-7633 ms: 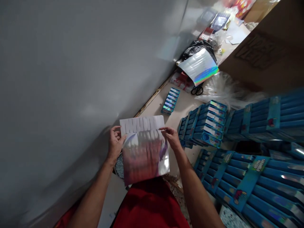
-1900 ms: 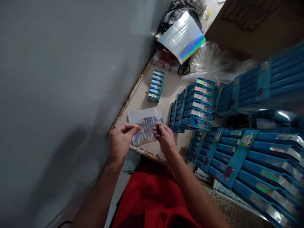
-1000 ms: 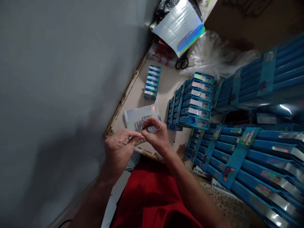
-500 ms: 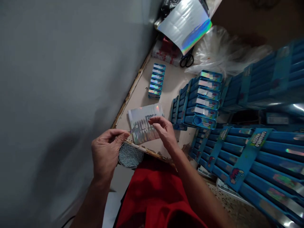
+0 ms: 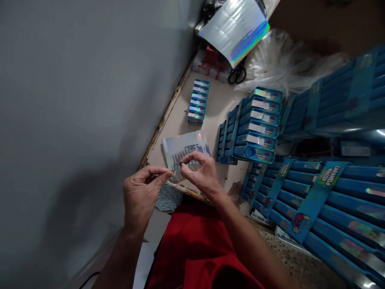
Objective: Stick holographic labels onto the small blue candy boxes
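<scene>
A holographic sticker sheet (image 5: 184, 150) lies flat on the beige table (image 5: 216, 106) just in front of me. Over its near edge my left hand (image 5: 142, 194) and my right hand (image 5: 200, 173) meet, each with thumb and forefinger pinched. A thin shiny sticker strip (image 5: 176, 169) runs between the two pinches. A small round container of grey-blue granules (image 5: 165, 198) sits under my left hand, beside the table's front edge.
A short row of small blue boxes (image 5: 197, 101) stands beyond the sheet. Stacks of blue packs (image 5: 254, 125) and long blue cartons (image 5: 319, 192) fill the right side. A large holographic sheet (image 5: 236, 26), scissors (image 5: 237, 74) and a plastic bag (image 5: 279, 60) lie farther back. A grey wall (image 5: 75, 100) runs along the left.
The big sheet I held up is now lying on the table. My hands parted half a second ago and have come back together, pinching a strip over the sheet's near edge.
</scene>
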A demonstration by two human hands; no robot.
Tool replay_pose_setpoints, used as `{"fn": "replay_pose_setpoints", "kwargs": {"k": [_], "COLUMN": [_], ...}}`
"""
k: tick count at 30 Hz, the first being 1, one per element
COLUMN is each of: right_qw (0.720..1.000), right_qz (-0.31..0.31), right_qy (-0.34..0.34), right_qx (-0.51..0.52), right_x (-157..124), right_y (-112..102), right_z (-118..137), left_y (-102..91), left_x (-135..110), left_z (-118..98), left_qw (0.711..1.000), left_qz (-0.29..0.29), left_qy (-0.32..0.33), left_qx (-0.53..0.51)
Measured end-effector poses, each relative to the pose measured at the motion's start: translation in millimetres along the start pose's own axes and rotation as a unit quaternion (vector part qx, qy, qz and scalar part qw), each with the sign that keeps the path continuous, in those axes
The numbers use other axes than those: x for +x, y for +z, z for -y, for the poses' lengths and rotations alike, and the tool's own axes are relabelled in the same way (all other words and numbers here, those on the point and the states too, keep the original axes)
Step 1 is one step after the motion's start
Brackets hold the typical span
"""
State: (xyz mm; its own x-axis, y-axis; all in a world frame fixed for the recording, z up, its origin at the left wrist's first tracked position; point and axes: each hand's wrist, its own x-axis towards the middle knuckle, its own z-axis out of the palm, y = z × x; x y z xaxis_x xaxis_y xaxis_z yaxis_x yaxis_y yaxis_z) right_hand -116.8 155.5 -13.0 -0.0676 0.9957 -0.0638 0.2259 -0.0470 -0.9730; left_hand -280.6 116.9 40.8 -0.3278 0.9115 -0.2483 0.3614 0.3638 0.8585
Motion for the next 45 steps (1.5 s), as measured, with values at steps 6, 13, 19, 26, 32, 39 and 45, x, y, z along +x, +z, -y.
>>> {"fn": "replay_pose_setpoints", "kwargs": {"k": [6, 13, 19, 26, 32, 39, 45], "right_qw": [0.997, 0.979, 0.988, 0.984, 0.984, 0.993, 0.999], "right_qz": [-0.034, -0.061, -0.093, -0.074, 0.040, 0.060, 0.013], "right_qy": [-0.043, -0.097, 0.083, 0.134, 0.156, 0.099, 0.047], "right_qx": [-0.049, -0.171, -0.095, 0.093, 0.073, 0.026, -0.023], "right_x": [-2, -10, -13, -15, -11, -10, -10], "right_y": [-4, -24, -40, -32, -39, -37, -32], "right_z": [-6, -6, -9, 8, 16, 19, 16], "left_y": [5.4, 12.3, 10.9, 20.6, 20.7, 15.2, 18.0], "left_x": [0, -4, -10, 2, -4, -7, -12], "left_z": [1, -19, -32, -17, -18, -17, -21], "left_qw": [1.000, 0.998, 1.000, 0.974, 0.975, 0.990, 0.997], "left_qz": [0.003, 0.019, 0.004, 0.001, 0.030, 0.050, 0.075], "left_qy": [-0.009, 0.016, 0.011, -0.130, -0.139, -0.086, -0.025], "left_qx": [-0.002, 0.057, 0.026, -0.184, -0.173, -0.100, -0.025]}}
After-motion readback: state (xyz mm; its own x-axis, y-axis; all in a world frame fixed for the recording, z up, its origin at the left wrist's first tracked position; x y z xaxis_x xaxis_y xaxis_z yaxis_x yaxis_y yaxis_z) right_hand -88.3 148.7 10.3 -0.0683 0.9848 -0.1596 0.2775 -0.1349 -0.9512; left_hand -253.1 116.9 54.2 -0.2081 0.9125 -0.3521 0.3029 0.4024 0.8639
